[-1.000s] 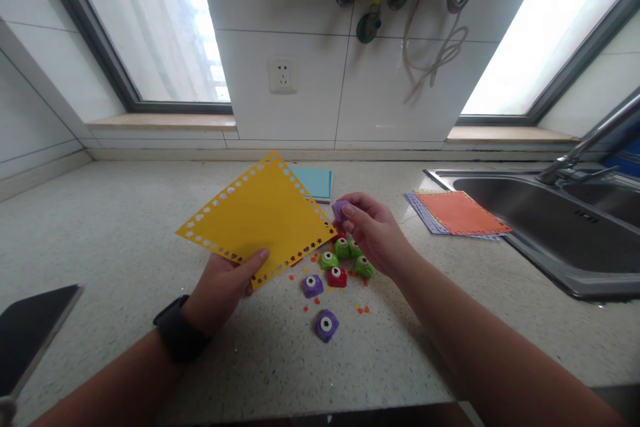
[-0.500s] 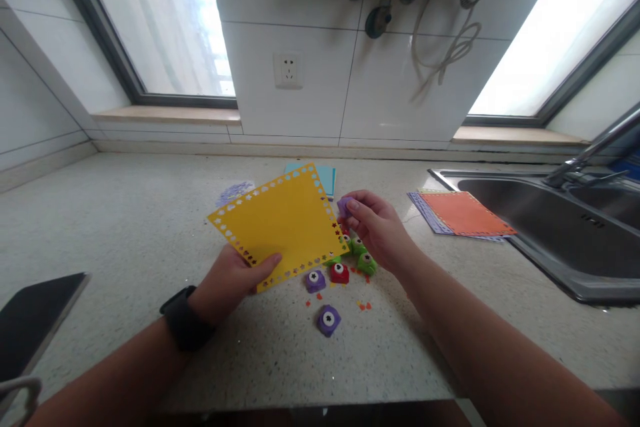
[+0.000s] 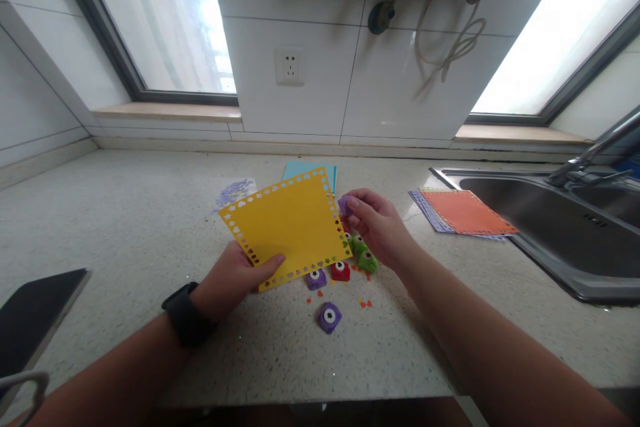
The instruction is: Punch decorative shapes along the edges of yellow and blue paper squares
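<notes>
A yellow sheet of paper [image 3: 290,227], cut with small hearts, stars and other shapes along its edges, is tilted above the counter. My left hand [image 3: 245,273] grips its lower left edge, thumb on top. Pinched in the fingers of my right hand [image 3: 377,220] is a purple paper punch [image 3: 346,205], beside the sheet's right edge. Below lie two more purple punches, one nearer the front [image 3: 329,317] and one partly under the sheet [image 3: 316,279]. A red punch [image 3: 341,271] and several green punches [image 3: 369,261] are close by.
Orange and purple punched sheets [image 3: 465,212] are stacked by the sink [image 3: 545,240]. Light blue paper [image 3: 305,170] lies behind the yellow sheet. Purple cut-outs [image 3: 235,193] and orange scraps [image 3: 365,303] are scattered on the counter. A dark flat device [image 3: 40,313] sits at left.
The yellow sheet has shifted slightly right and turned a little in my left hand. My right hand still holds the purple punch in nearly the same place.
</notes>
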Motion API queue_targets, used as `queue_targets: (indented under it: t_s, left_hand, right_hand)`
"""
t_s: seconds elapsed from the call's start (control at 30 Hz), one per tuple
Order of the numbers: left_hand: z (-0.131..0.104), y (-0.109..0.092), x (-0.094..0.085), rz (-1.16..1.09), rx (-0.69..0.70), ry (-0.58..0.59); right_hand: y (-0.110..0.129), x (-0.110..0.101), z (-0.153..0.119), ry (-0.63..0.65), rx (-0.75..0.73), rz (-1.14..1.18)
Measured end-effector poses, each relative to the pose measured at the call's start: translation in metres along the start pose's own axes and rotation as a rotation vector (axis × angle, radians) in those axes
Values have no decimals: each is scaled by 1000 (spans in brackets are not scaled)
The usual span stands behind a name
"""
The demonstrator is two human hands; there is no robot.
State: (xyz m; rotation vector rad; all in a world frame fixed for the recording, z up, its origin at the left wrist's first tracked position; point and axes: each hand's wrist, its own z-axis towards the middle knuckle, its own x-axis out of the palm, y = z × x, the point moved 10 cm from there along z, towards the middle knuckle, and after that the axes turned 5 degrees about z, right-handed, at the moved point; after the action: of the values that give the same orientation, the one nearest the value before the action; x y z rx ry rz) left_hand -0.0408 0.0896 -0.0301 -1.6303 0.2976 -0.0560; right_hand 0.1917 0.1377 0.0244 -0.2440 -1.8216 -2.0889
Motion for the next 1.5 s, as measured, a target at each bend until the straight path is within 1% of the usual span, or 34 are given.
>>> queue_targets:
  t_s: [0.13,0.4,0.77,0.97,1.1,1.27,1.5]
  left_hand:
    - [0,2,0,21,-12,1]
    - [-1,-1,1,11,-14,-5]
    - [0,1,-2,32,-24,-38]
    - [-2,-6,-5,37,-22,-94]
    - [-2,-9,-12,46,-6,-162]
    - [-1,-8,-21,70,25,-242]
    - [-2,-10,-25,62,52,-277]
  right_hand:
    - [0,-1,0,-2,3,-1]
    - [-1,-2,1,-2,-1,-6]
    - [1,-4,0,-29,12,2]
    - [2,-6,0,-39,8,-11]
    - [3,-7,1,-42,3,-2]
    - [3,-7,1,-49,14,17]
    - [-1,1,-2,-10,43,-12]
